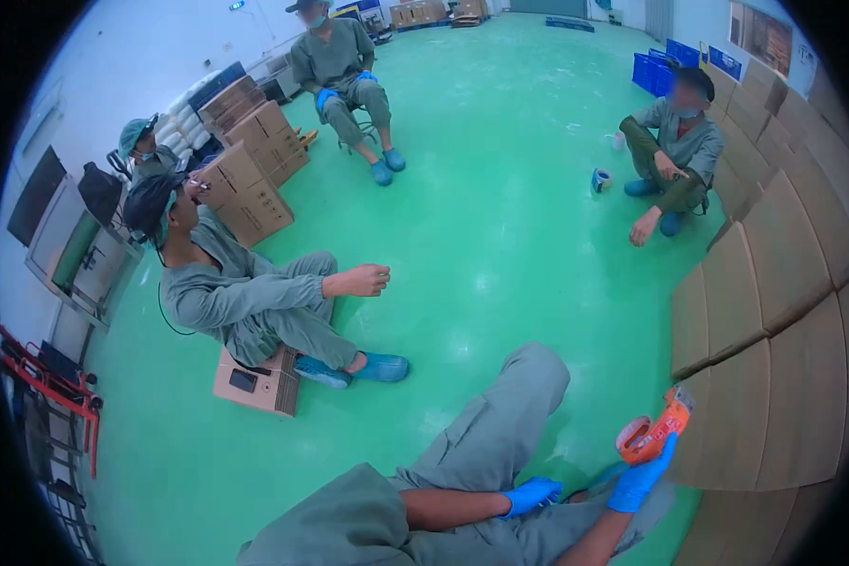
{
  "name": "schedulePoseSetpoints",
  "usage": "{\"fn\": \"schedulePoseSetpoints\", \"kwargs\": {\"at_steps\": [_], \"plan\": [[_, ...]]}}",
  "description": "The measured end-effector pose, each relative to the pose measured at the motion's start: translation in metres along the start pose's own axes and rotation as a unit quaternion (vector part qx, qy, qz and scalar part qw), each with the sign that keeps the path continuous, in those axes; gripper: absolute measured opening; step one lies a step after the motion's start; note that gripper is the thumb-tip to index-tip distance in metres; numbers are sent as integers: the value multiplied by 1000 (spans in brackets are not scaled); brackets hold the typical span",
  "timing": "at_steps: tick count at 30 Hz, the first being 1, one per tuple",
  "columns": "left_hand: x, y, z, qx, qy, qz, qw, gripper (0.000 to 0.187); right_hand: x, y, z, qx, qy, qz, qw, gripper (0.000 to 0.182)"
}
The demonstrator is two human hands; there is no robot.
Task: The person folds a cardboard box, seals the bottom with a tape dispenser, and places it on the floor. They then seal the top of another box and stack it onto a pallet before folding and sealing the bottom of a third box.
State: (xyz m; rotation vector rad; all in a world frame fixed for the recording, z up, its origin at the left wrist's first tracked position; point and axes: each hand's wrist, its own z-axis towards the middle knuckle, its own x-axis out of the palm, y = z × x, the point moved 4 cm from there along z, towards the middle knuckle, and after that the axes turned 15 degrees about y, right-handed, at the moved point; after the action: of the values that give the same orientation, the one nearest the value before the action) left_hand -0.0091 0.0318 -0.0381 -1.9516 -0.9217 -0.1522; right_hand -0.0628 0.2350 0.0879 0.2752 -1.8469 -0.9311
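In a blue glove, my right hand [640, 483] is closed around an orange tape dispenser [653, 429], held up beside the stacked cartons at the lower right. My left hand [535, 496], also in a blue glove, lies low between my legs, left of the right hand. Its fingers look curled, but what they hold, if anything, is too small to make out. My bent knee [533, 377] in grey-green trousers rises in front of the hands.
One person [226, 292] sits on a carton [278, 389] at left, another behind by boxes [255, 203]. A third sits on a stool [354, 132] at the back. A fourth squats [684, 141] near a tape roll [601, 180]. Stacked cartons [774, 283] line the right.
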Motion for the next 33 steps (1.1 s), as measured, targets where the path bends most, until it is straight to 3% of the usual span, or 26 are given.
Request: {"fn": "schedulePoseSetpoints", "kwargs": {"at_steps": [33], "plan": [[4, 3, 4, -12, -3, 8, 1000, 49, 9, 4, -5, -1, 0, -43, 999, 49]]}}
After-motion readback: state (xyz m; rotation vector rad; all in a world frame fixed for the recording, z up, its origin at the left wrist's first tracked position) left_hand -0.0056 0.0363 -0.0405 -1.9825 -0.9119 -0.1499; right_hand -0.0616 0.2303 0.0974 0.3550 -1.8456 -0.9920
